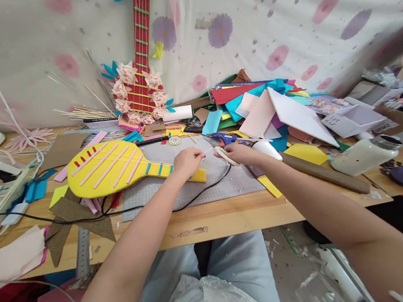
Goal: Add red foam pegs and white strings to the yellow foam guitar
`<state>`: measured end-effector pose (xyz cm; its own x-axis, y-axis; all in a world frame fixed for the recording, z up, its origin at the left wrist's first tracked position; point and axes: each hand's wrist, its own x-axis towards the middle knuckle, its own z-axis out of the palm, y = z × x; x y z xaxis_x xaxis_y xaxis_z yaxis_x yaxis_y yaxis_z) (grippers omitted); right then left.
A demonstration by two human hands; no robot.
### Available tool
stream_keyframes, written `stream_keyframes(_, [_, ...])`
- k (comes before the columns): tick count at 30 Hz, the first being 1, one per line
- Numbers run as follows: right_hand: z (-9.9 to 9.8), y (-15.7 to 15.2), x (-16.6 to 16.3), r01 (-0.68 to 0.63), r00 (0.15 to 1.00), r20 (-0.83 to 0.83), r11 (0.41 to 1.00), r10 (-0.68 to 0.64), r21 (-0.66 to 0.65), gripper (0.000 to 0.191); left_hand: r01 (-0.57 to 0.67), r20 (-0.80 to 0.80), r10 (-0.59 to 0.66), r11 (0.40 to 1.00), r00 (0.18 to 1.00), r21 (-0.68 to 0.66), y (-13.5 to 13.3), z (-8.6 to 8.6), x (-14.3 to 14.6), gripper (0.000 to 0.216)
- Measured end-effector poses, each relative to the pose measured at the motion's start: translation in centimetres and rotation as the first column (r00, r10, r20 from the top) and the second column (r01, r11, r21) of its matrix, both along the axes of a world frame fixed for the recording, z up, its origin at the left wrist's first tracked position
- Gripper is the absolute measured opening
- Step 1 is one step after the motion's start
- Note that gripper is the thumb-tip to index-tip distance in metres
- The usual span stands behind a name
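The one camera sits on the person's head and looks forward and down upon the wooden workbench. It sees the left hand and the right hand from above and behind, near the centre. The forearms enter from the lower corners, much nearer to the lens. Below the hands, the view goes steeply down to the light-blue jeans; beyond the hands, it faces the flower-printed curtain. It is wide, reaching the power strip left of the hands and the jar at their right.
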<state>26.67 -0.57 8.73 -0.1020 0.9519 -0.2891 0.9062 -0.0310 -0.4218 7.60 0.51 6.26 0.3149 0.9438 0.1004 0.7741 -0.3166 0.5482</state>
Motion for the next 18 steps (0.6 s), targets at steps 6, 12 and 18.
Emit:
stream_keyframes(6, [-2.5,5.1,-3.9,-0.082,0.929,0.37,0.974,-0.003,0.212,0.034,0.042,0.038,-0.044,0.998,0.998,0.048,-1.2,-1.8,0.7,0.026])
stream_keyframes(12, [-4.4,7.5,-5.4,-0.143,0.916,0.401,0.957,0.031,0.252,0.033,0.212,-0.108,-0.197,0.965,0.974,0.156,-2.1,-3.3,2.0,0.025])
stream_keyframes(18, [-4.2,7.7,-4.3,-0.106,0.992,0.1,0.931,0.075,0.349,0.041,0.229,-0.114,-0.21,0.954,0.971,0.192,-2.1,-3.8,1.8,0.025])
